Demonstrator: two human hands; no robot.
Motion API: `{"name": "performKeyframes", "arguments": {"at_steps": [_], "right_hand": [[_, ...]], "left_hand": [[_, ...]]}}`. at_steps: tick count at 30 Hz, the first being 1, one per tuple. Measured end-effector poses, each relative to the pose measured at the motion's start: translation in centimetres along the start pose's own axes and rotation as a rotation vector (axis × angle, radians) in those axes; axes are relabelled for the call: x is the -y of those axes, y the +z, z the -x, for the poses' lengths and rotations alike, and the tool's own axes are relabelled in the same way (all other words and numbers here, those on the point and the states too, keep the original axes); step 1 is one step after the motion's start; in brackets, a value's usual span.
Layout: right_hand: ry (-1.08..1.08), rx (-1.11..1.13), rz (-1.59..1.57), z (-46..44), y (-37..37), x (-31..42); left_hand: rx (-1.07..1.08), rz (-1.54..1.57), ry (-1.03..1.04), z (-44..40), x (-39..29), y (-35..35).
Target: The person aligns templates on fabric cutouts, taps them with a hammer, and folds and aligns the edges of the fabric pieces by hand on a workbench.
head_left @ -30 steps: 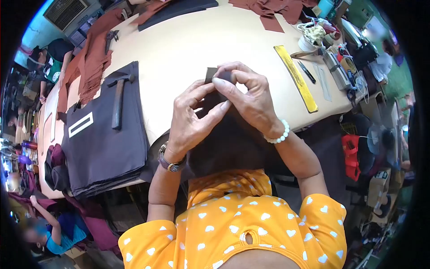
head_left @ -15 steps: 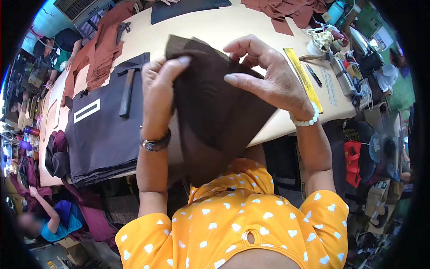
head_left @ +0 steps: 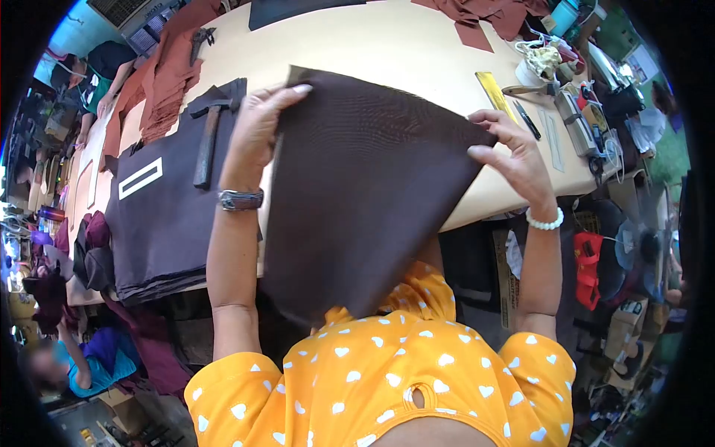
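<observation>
Over pale tabletop (head_left: 402,52), dark brown cloth (head_left: 365,186), upper corners pinched between closed thumb and fingers of left hand (head_left: 257,138) and right hand (head_left: 515,155); tabletop edge partly hidden behind, lower hem blurred. Farther, hammer (head_left: 205,153) on stacked sheets (head_left: 171,231), yellow strip (head_left: 491,91) partly covered, rust pieces (head_left: 510,15) cropped at top.

The pale table (head_left: 357,41) carries plenty: dark cloth stack (head_left: 186,242) left, rust-red cloth pieces (head_left: 165,100) beyond, yellow ruler (head_left: 494,93) right, beside it, perhaps, a craft knife (head_left: 527,121).
</observation>
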State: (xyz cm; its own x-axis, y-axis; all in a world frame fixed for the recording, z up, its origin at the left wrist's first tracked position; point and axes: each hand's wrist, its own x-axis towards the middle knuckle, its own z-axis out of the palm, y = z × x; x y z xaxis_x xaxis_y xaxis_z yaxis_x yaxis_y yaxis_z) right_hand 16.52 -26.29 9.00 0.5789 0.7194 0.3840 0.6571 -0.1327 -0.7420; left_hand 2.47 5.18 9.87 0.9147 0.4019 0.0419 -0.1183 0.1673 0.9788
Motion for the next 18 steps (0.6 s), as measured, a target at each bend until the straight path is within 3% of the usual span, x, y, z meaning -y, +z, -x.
{"name": "performKeyframes", "arguments": {"at_steps": [1,2,4,10,13,18], "right_hand": [[0.151,0.043,-0.155,-0.4,-0.8,-0.2],[0.261,-0.007,-0.093,-0.7,-1.2,-1.0],[0.360,0.056,-0.196,-1.8,-2.0,-2.3],[0.408,0.038,-0.315,-0.8,-1.4,-4.5],[0.035,-0.003,0.276,-0.7,-0.5,-2.9],[-0.205,-0.092,0.076,-3.2,4.3,5.0]], "left_hand": [[0.034,0.017,-0.015,-0.7,1.1,0.1],[0.020,-0.001,0.019,-1.1,2.0,0.7],[0.023,0.071,0.032,-1.1,2.9,1.8],[-0.104,0.115,0.086,1.3,4.3,3.6],[-0.073,-0.064,0.205,2.6,4.4,4.7],[0.021,-0.194,0.307,3.9,4.0,7.4]]}}
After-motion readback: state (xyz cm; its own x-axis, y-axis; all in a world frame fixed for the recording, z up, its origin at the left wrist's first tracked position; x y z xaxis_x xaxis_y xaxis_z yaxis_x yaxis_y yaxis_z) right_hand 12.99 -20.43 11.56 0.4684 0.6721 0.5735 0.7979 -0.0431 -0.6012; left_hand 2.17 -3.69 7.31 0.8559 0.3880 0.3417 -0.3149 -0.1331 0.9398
